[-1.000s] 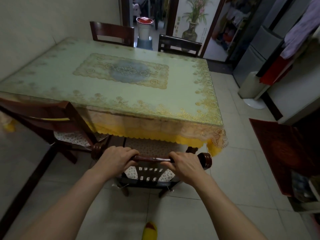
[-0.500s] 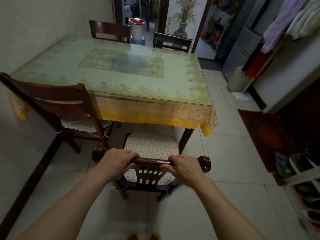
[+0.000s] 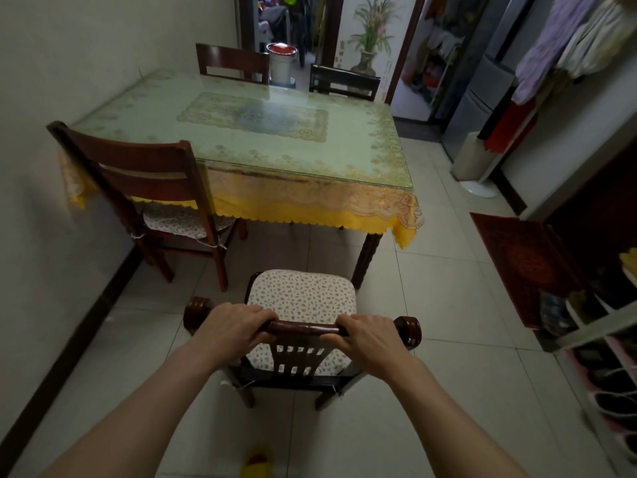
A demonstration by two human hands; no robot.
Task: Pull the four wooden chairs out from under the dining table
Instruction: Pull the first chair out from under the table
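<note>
Both hands grip the top rail of the near chair [image 3: 300, 298], which stands on the floor tiles clear of the worktop's [image 3: 262, 132] near edge, its patterned seat cushion fully in view. The left hand [image 3: 231, 330] wraps the rail near its left knob and the right hand [image 3: 370, 338] near the right knob; the fingers [image 3: 256, 313] of each are pressed together and curled over the dark wood.

To do this step well, the person should pull with both hands evenly so the chair travels straight back and does not twist — a slight lift on the rail would keep the legs from catching in the tile joints. This chair looks far enough out already, so the grip can probably be released soon.

Four wooden chairs are visible in total. A second chair [image 3: 144, 181] stands at the worktop's near-left corner, its seat still partly under the yellow cloth [image 3: 310, 208], so it is hard to tell if it counts as pulled out. Two more chairs [image 3: 232, 62] [image 3: 344, 82] remain tucked in at the worktop's far side — only their backs show. There is one worktop.
</note>
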